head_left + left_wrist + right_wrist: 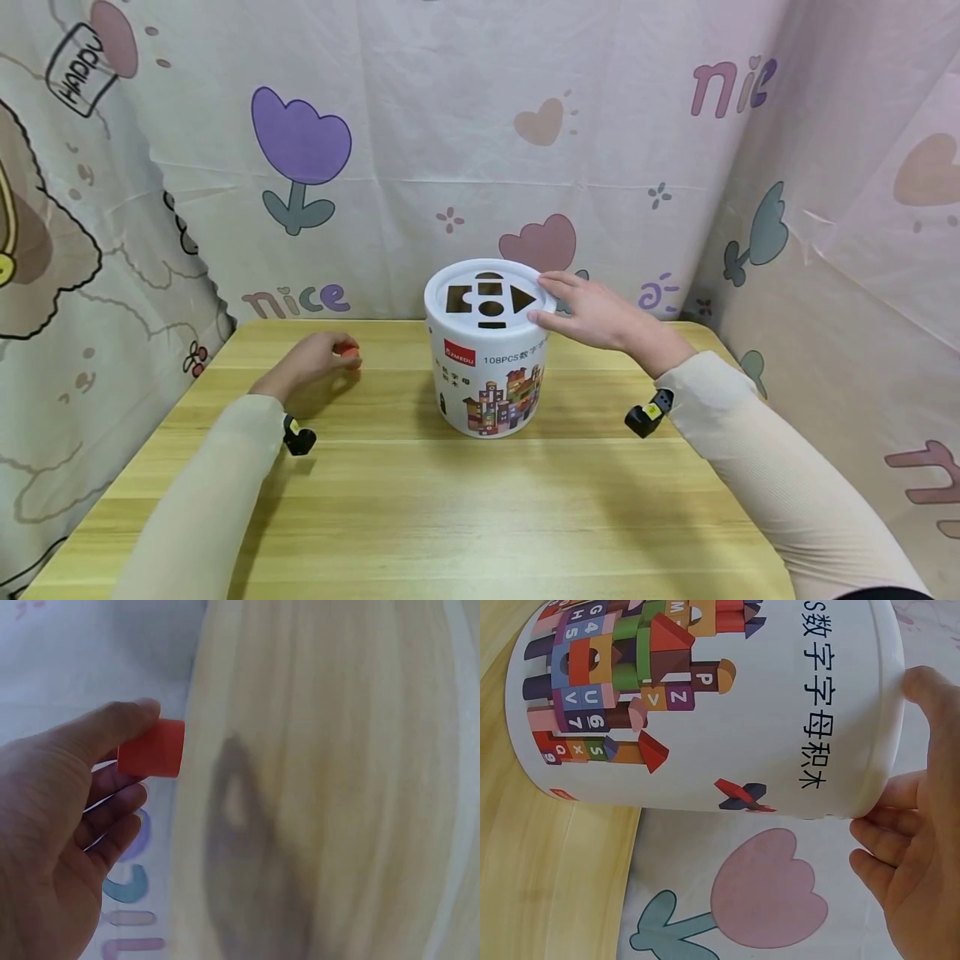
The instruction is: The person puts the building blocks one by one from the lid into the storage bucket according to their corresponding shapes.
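Observation:
In the left wrist view, my left hand (71, 795) pinches a small red block (161, 748) between thumb and fingers. That red block (350, 353) is just above the table's left side in the head view, mostly covered by the left hand (318, 358). A white toy-block bucket (465, 379) stands upright at the table's centre, its lid (457, 279) pierced with several shaped holes. My right hand (592, 312) touches the lid's right edge, thumb and fingers spread along the rim. The right wrist view shows the right hand (919, 802) against that rim, the other fingers bent loosely.
The wooden table (450, 517) reaches back to a patterned curtain (420, 108), which also hangs along both sides. A small black camera is strapped to each wrist. Building-block pictures cover part of the bucket's side.

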Available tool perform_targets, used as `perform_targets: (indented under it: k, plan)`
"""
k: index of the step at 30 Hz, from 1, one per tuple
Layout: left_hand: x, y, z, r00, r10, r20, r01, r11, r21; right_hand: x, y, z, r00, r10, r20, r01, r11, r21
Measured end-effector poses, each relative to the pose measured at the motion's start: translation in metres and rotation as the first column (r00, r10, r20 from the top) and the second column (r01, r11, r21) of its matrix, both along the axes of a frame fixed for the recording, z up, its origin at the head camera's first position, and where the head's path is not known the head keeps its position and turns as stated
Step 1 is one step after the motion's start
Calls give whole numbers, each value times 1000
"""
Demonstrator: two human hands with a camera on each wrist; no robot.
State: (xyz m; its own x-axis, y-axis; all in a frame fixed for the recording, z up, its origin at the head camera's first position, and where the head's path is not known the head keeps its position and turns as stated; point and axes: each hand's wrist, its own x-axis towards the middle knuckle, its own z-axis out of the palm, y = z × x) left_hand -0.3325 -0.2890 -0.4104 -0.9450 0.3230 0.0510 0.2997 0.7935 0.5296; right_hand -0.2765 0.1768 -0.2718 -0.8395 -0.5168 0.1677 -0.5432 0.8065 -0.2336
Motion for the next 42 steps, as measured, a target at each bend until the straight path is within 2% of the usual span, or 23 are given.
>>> perform_targets:
  k: [7,13,18,24,28,33,37,42]
  plan:
    - [7,9,27,991,-78,-109,69,994,-79,1,-1,0,1000,-12,15,12,1000,-8]
    - [16,24,55,977,-123,-175,103,988,-118,0,-2,0,1000,-5,10,5,1000,-9]
    - [28,40,84,963,-157,-220,129,983,-134,-1,-3,0,1000,1,8,-1,1000,-6]
    - [44,61,125,952,-196,-236,160,973,-164,-1,-2,0,1000,6,12,-6,1000,-2]
    - [51,72,146,938,-229,-262,192,968,-160,-1,-1,-1,1000,5,18,-4,1000,-10]
    - [58,86,163,911,-254,-324,211,964,-162,-2,-2,-1,1000,9,15,-9,1000,-8]
    - [61,99,173,894,-286,-344,234,954,-186,-1,-2,-1,1000,5,13,-5,1000,-10]
    - [62,120,182,883,-309,-353,246,946,-212,1,-2,-2,1000,2,8,-1,1000,-22]
